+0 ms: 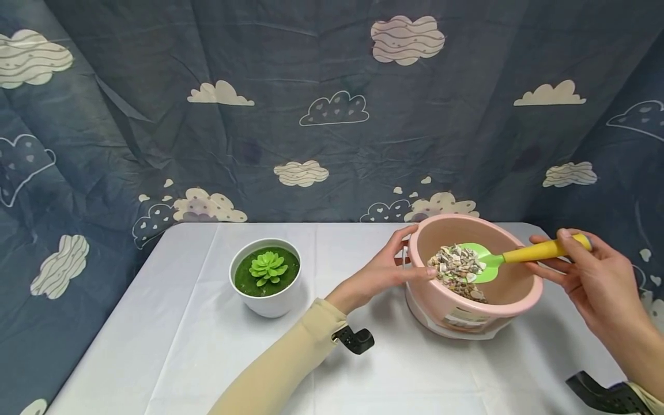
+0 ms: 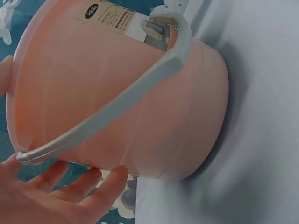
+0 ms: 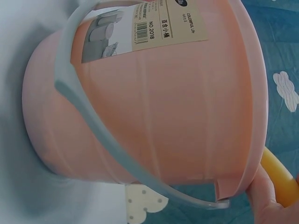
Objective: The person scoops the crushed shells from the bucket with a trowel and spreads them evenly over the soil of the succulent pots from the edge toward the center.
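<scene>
A pink bucket (image 1: pixel 474 305) with a pale handle (image 2: pixel 112 105) hanging down its front stands on the right half of the table. My left hand (image 1: pixel 370 276) holds its left side, thumb at the rim and fingers spread along the outer wall. In my right hand (image 1: pixel 602 276) is the yellow handle of a small trowel (image 1: pixel 539 251), gripped at the bucket's right rim. Its green blade reaches over the opening, bearing a heap of small stones (image 1: pixel 456 260). More pebbles (image 1: pixel 469 290) lie inside the bucket below it. The trowel's yellow handle (image 3: pixel 280 179) also shows in the right wrist view.
A white pot (image 1: pixel 267 302) with a green succulent (image 1: pixel 268 268) stands left of my left forearm. The white-covered table (image 1: pixel 202 334) ends at a dark blue cloud-print curtain (image 1: pixel 321 63). A paper label (image 3: pixel 163 28) is stuck on the bucket's front.
</scene>
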### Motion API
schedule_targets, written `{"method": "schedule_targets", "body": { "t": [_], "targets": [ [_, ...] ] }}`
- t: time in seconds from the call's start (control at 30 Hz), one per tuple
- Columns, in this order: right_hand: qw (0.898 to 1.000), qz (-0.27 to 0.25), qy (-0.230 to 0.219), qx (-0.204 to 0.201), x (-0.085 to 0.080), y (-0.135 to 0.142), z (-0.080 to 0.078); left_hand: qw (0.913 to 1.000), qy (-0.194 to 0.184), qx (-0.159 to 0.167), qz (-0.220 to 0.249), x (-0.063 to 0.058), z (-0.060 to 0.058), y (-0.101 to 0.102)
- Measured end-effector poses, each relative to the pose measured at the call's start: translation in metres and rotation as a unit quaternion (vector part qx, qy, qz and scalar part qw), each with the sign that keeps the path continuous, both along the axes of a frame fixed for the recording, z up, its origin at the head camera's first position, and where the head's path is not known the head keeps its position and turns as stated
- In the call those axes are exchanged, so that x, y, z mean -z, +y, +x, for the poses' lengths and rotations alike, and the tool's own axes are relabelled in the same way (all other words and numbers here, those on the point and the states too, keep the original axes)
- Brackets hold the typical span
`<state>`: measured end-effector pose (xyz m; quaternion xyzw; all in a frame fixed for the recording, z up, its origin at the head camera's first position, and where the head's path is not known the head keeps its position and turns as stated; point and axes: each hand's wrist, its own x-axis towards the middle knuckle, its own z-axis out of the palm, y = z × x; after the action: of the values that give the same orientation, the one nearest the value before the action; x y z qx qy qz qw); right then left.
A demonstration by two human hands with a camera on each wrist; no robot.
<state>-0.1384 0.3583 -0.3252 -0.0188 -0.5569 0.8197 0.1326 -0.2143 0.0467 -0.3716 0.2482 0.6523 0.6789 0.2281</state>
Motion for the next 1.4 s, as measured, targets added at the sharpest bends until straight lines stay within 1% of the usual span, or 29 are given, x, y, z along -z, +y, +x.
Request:
{"method": "schedule_targets", "body": {
  "t": [0.17, 0.33, 0.6, 0.73, 0.9, 1.1, 1.27, 1.4],
  "targets": [
    [1.000, -0.006, -0.004, 0.000, -0.001, 0.000, 0.002, 0.9988, 0.038, -0.020, -0.022, -0.001, 0.003, -0.004],
    [1.000, -0.014, -0.002, -0.002, -0.002, -0.001, 0.003, 0.9964, 0.073, -0.026, -0.033, -0.001, 0.003, -0.010],
    [1.000, -0.030, 0.007, 0.002, -0.005, -0.002, 0.003, 0.9930, 0.092, -0.051, -0.054, -0.001, 0.005, -0.022],
    [0.999, -0.036, 0.010, 0.002, -0.006, -0.003, 0.002, 0.9916, 0.105, -0.055, -0.053, -0.002, 0.008, -0.030],
    [0.999, -0.030, 0.018, 0.002, -0.007, -0.004, 0.001, 0.9890, 0.126, -0.054, -0.056, -0.007, 0.011, -0.042],
    [0.999, -0.034, 0.027, -0.002, -0.010, -0.008, -0.002, 0.9811, 0.171, -0.047, -0.077, -0.010, 0.014, -0.058],
    [0.998, -0.051, 0.026, -0.005, -0.014, -0.012, -0.003, 0.9714, 0.205, -0.055, -0.106, -0.014, 0.018, -0.069],
    [0.998, -0.055, 0.023, -0.012, -0.018, -0.018, -0.004, 0.9670, 0.219, -0.062, -0.115, -0.018, 0.021, -0.078]
  ]
}}
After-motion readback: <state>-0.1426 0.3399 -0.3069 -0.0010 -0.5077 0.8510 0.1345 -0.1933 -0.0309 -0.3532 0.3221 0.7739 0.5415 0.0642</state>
